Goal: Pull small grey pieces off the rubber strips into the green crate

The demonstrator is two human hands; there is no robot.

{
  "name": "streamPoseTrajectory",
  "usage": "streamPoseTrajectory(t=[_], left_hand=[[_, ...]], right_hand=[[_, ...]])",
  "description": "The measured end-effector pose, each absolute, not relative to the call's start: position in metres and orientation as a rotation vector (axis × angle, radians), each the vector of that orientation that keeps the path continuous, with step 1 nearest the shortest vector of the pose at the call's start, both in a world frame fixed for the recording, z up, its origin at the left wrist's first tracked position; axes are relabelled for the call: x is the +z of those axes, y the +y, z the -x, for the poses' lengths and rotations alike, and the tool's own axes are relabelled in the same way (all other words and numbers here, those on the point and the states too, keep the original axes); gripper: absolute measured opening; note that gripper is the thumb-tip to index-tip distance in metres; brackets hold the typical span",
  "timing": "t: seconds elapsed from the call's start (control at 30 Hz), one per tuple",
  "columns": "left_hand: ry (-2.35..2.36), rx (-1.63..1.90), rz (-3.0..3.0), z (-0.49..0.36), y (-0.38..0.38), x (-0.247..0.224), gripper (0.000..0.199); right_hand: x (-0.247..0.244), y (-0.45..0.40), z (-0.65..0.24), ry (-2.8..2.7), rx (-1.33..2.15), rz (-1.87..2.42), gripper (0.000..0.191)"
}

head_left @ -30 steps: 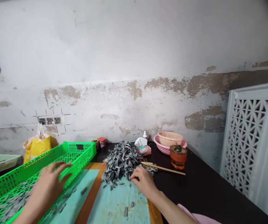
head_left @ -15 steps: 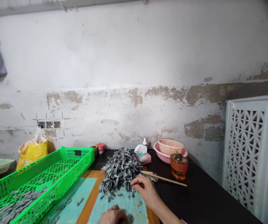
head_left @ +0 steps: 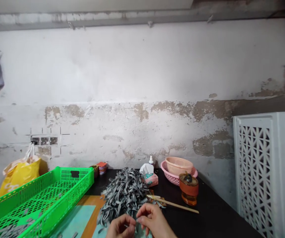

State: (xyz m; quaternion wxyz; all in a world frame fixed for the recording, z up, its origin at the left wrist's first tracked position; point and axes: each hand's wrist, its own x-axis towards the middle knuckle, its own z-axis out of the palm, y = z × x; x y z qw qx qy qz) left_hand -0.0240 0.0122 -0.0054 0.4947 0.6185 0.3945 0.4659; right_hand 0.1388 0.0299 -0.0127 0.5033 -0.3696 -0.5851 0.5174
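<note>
A tangled heap of grey strips (head_left: pixel 124 191) lies in front of me on a pale green sheet (head_left: pixel 79 219). At the near edge of the heap, my left hand (head_left: pixel 121 226) is closed with thumb and fingers pinched. My right hand (head_left: pixel 154 218) is pinched too, its fingertips almost meeting the left ones. Whatever sits between the fingers is too small to make out. Left of the hands stands a green plastic crate (head_left: pixel 65 203) with small grey folded pieces (head_left: pixel 10 230) in its near part.
A wooden stick (head_left: pixel 177 205) lies right of the heap. Beyond it stand an amber jar (head_left: pixel 189 190), a pink basket (head_left: pixel 169 175) with a peach bowl (head_left: pixel 179 165), and a tissue pack (head_left: pixel 151 179). A yellow bag (head_left: pixel 20 175) is behind the crate; a white lattice panel (head_left: pixel 255 172) rises at right.
My view has tilted up, so the table sits lower. My right hand has come away from the heap toward my left hand, and the fingertips of both are now close together.
</note>
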Motion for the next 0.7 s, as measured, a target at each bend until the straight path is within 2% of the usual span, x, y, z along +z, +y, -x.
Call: streamPoseTrajectory(t=[0.1, 0.37, 0.7], left_hand=[[0.921, 1.192, -1.251, 0.023, 0.005, -0.002, 0.041], [0.779, 1.237, -0.943, 0.025, -0.007, 0.004, 0.028], [0.685, 1.316, -0.933, 0.029, -0.006, 0.005, 0.027]], right_hand=[[-0.009, 0.021, -0.135, -1.424, 1.287, 0.845, 0.013], [-0.003, 0.014, -0.133, -1.420, 1.293, 0.808, 0.012], [0.007, 0.009, -0.140, -1.340, 1.442, 0.849, 0.031]])
